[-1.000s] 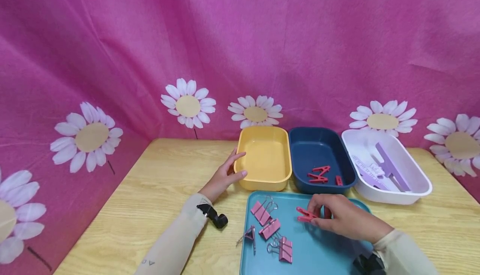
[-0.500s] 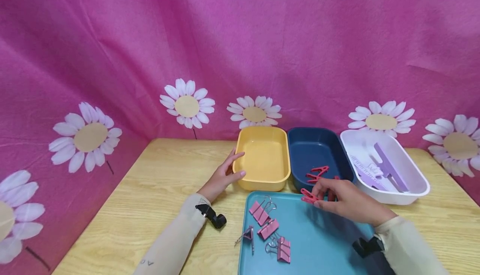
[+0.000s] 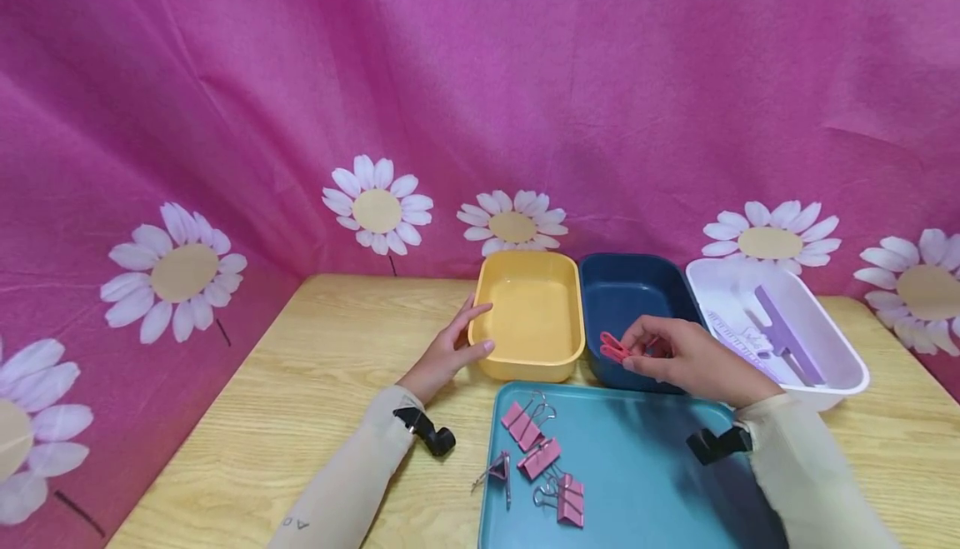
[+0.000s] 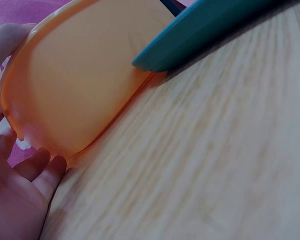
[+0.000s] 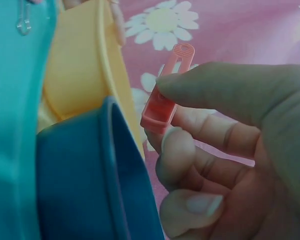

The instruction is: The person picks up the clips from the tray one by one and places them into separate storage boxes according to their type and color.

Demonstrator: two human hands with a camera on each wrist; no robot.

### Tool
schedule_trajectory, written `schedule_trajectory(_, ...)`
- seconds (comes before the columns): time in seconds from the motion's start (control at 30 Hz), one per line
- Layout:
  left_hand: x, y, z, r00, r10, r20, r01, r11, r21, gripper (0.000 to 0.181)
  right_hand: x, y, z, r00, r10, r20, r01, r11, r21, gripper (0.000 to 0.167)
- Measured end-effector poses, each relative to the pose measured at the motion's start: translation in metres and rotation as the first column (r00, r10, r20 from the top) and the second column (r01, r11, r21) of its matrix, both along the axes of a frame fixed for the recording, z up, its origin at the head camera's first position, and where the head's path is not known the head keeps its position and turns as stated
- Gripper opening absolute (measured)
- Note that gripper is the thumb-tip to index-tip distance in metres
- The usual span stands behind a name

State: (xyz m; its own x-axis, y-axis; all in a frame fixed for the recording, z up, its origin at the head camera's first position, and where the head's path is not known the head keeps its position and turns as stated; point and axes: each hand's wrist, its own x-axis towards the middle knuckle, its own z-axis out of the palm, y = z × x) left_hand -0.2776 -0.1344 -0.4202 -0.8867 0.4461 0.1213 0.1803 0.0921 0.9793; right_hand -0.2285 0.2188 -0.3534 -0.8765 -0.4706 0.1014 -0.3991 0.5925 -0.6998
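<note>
My right hand (image 3: 686, 357) pinches a small red clothespin (image 3: 614, 347) between thumb and forefinger, over the front part of the navy bin (image 3: 633, 270). In the right wrist view the clothespin (image 5: 167, 92) points up past the thumb, beside the navy bin's rim (image 5: 110, 150). The hand hides most of the red clothespins inside that bin. My left hand (image 3: 446, 357) holds the left side of the yellow bin (image 3: 528, 363), thumb and forefinger over its rim. In the left wrist view, other fingers (image 4: 50, 172) lie against the bin's outer wall.
A teal tray (image 3: 637, 466) lies in front of the bins, with several pink binder clips (image 3: 540, 457) on its left side. At the right, a white bin (image 3: 832, 382) contains purple items (image 3: 787, 336). A daisy-print pink curtain (image 3: 480, 99) hangs behind the wooden table (image 3: 337, 341).
My right hand has risen from over the teal tray and moved away from me to over the navy bin, still pinching the red clothespin. The left hand has stayed on the yellow bin.
</note>
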Motion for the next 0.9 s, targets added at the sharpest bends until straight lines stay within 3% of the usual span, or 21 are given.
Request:
schedule_trajectory(0.17,0.0,-0.001,-0.002,1.0,0.006,0.005,-0.006,1.0,-0.02,0.064,-0.009,0.0,0.002,1.0,-0.004,0.022,0.005,0.998,-0.059,0.017)
schedule_trajectory(0.4,-0.002,-0.002,-0.003,1.0,-0.008,-0.001,0.008,1.0,-0.01,0.064,-0.021,0.007,0.005,0.996,-0.084,-0.011,0.083,0.993,-0.084,0.02)
schedule_trajectory(0.63,-0.02,-0.001,-0.032,0.999,0.023,-0.031,-0.022,0.999,0.03,0.059,-0.023,0.024,-0.003,0.99,-0.139,0.007,0.139,0.984,-0.108,0.023)
schedule_trajectory(0.7,-0.019,0.0,-0.029,1.0,0.016,-0.016,-0.015,0.999,0.034,0.06,-0.023,0.027,-0.005,0.988,-0.15,0.021,0.151,0.981,-0.12,0.024)
schedule_trajectory(0.9,-0.006,-0.001,-0.007,1.0,-0.005,-0.005,0.005,1.0,0.016,0.064,-0.024,0.034,-0.01,0.983,-0.178,0.037,0.182,0.974,-0.138,0.029)
